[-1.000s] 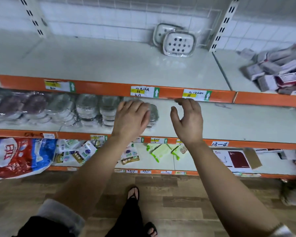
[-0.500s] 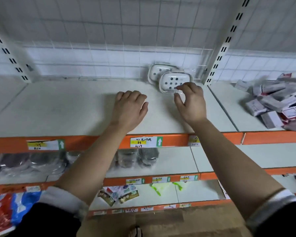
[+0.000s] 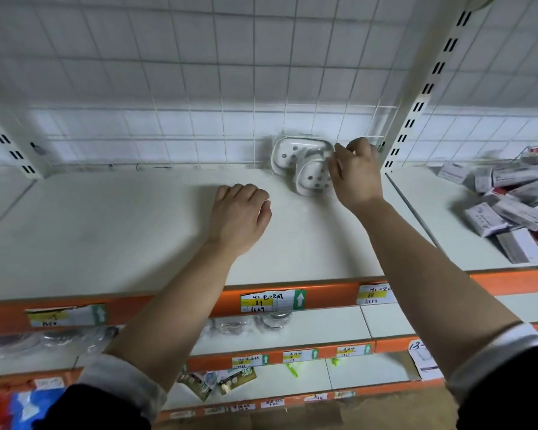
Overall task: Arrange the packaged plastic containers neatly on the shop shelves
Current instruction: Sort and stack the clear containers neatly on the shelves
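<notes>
Two packaged containers stood at the back of the top shelf (image 3: pixel 121 237), close to the right one of two slotted uprights (image 3: pixel 429 85). Both were white with grey dots and sealed in clear wrap. The rear container (image 3: pixel 288 152) leaned against the wire grid (image 3: pixel 199 72) behind the shelf. The front container (image 3: pixel 311 180) sat tilted just before it and overlapped its lower edge.

My right hand (image 3: pixel 356 176) was at the front container's right side. Its fingers (image 3: pixel 359 145) were curled and pinched the edge of the wrap there. My left hand (image 3: pixel 239 214) rested palm down on the bare shelf, to the left of both containers and apart from them. Its fingers were loosely bent and held nothing.

Three price labels (image 3: pixel 272 301) were stuck along the top shelf's orange front edge (image 3: pixel 330 294): one at the left, one in the middle and one under my right forearm. In the next bay to the right lay a heap of small boxes (image 3: pixel 507 197), too jumbled for me to count.

On the shelf below, clear-wrapped round goods (image 3: pixel 75 336) lay in a row at the left, too blurred to number. Lower again, a few flat packets (image 3: pixel 221 383) lay near the front edge.
</notes>
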Motion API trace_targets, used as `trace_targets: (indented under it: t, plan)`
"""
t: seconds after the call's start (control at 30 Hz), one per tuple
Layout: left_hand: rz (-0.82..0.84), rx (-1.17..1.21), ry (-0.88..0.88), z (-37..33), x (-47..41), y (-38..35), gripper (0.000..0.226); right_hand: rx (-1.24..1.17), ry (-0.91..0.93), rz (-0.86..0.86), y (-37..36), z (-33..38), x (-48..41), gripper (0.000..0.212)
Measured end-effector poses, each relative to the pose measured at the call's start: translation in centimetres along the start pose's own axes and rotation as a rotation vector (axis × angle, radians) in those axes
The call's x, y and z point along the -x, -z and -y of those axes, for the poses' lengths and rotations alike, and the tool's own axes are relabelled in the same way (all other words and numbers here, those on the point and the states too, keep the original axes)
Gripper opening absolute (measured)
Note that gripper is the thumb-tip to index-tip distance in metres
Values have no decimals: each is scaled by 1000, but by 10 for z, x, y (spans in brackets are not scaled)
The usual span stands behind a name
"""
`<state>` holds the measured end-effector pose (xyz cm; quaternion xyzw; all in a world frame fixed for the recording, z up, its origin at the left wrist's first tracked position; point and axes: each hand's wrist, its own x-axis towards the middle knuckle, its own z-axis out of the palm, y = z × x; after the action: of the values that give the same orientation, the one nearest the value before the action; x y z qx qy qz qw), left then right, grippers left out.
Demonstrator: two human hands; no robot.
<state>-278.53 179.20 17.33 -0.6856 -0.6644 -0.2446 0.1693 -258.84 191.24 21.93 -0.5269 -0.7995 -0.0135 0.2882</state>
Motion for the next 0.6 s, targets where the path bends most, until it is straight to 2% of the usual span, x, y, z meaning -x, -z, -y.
trace_targets:
  t: [0.17,0.27,0.6]
  plan:
    - [9,2,27,2,0,-3,34,-77,-13,17,1,0,7,36]
    - [-7,14,28,3,0,-4,33,-189,-13,19,2,0,21,33]
    - [-24,14,13,4,-1,-6,32,-128,-98,-200,17,-18,47,30]
